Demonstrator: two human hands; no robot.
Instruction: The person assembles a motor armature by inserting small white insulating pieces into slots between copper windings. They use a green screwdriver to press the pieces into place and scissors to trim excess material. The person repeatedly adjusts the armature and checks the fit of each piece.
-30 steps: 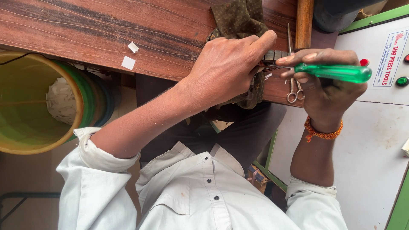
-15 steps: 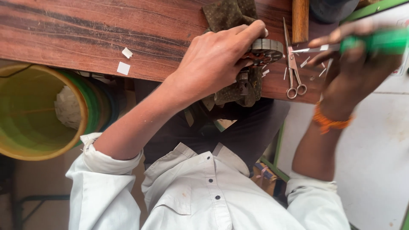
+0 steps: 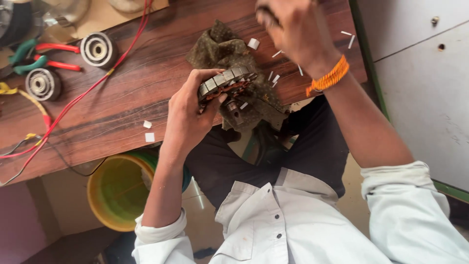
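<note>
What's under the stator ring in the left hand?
Under the stator ring held by the left hand: a crumpled brown cloth on the wooden table. The table beneath the cloth is hidden.

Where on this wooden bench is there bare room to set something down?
Bare wood lies mid-bench, between the red wire and the brown cloth. Crowded: the far left corner with two round bearings and pliers, and around the cloth, where the left hand holds a stator.

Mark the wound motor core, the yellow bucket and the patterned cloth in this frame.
wound motor core (image 3: 225,82), head view, on its grey laminated outer edge.
yellow bucket (image 3: 113,193), head view, on its inner wall.
patterned cloth (image 3: 217,46), head view, on the bunched upper fold.
</note>
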